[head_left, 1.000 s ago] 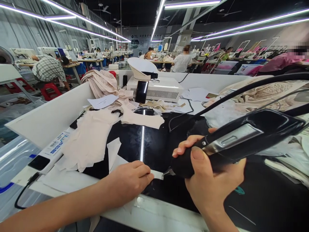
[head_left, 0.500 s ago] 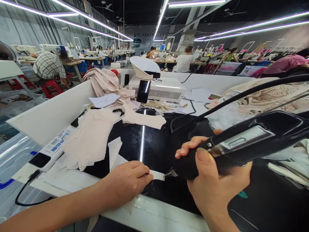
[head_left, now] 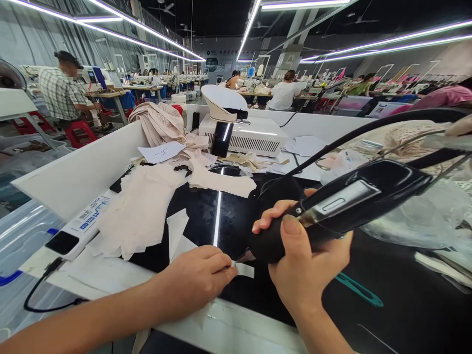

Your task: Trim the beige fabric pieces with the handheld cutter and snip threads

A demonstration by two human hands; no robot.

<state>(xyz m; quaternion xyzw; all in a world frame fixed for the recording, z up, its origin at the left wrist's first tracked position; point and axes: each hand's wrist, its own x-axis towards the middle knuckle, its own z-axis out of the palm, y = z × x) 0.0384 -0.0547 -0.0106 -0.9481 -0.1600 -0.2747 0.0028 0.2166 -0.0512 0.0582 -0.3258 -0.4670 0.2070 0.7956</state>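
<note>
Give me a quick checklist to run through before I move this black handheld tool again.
1. Right hand wrapped around the black handheld tool: ok.
2. Left hand on the white strip: ok, fingertips at its left end.
3. Safe gap between tool tip and left fingertips: not ok, I'd say; the tip is right beside them.
4. Black cable away from the strip: ok, it arcs above and behind the tool.
5. Pale fabric pieces away from the tip: ok, they lie beyond the left forearm.
6. Tool switched on or off: cannot tell.
</note>
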